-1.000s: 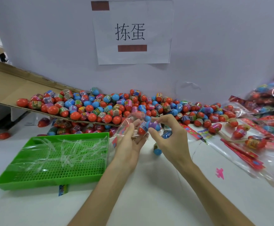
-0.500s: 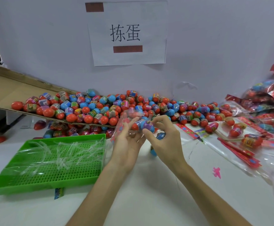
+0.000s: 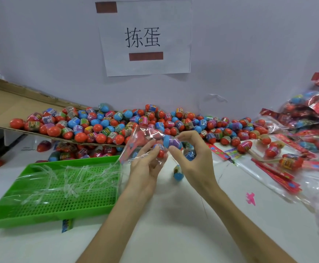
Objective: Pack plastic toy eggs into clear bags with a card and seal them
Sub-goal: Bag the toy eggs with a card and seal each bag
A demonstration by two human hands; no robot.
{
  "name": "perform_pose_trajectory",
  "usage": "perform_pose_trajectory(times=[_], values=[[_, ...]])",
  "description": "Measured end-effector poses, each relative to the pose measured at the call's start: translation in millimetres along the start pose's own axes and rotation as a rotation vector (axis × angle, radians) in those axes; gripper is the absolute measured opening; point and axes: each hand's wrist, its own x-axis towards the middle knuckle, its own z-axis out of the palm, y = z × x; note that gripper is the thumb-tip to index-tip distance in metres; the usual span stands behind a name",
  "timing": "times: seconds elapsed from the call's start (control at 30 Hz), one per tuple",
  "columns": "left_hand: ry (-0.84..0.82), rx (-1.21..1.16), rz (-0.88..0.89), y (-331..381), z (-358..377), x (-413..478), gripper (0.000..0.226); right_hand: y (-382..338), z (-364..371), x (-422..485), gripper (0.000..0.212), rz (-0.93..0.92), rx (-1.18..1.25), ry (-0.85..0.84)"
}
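Observation:
My left hand [image 3: 145, 166] holds a clear bag [image 3: 135, 143] by its mouth above the table; a red card shows inside it, and a red and blue egg [image 3: 159, 150] sits against my fingers. My right hand [image 3: 194, 158] pinches a blue and purple egg [image 3: 172, 142] at the bag's opening. A big heap of red, blue and wrapped eggs [image 3: 116, 122] lies behind my hands, partly on a cardboard sheet [image 3: 6, 107]. One blue egg [image 3: 178, 172] stands on the table under my hands.
A green perforated tray [image 3: 56, 192] with clear plastic strips sits at the left. Red cards and clear bags [image 3: 276, 173] lie at the right, with filled bags [image 3: 310, 111] piled at the far right. A paper sign [image 3: 145, 37] hangs on the wall.
Both hands stay together at the bag's mouth; the right hand has pushed the blue and purple egg a little toward the bag. The camera view shifted slightly.

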Motion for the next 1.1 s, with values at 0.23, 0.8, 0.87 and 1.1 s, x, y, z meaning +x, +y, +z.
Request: perform_pose_trajectory(times=[0.23, 0.8, 0.87, 1.1], values=[[0.064, -0.038, 0.007, 5, -5, 2, 0.043, 0, 5, -7, 0.022, -0.088, -0.058, -0.205], [0.039, 0.013, 0.011, 1, 2, -2, 0.024, 3, 6, -8, 0.021, -0.033, -0.071, -0.101], [0.030, 0.032, 0.008, 1, 2, -3, 0.023, 2, 6, -6, 0.018, -0.008, -0.055, -0.112], [0.023, 0.034, -0.009, 2, 4, -4, 0.024, 4, 6, -5, 0.015, 0.051, -0.015, -0.073]])
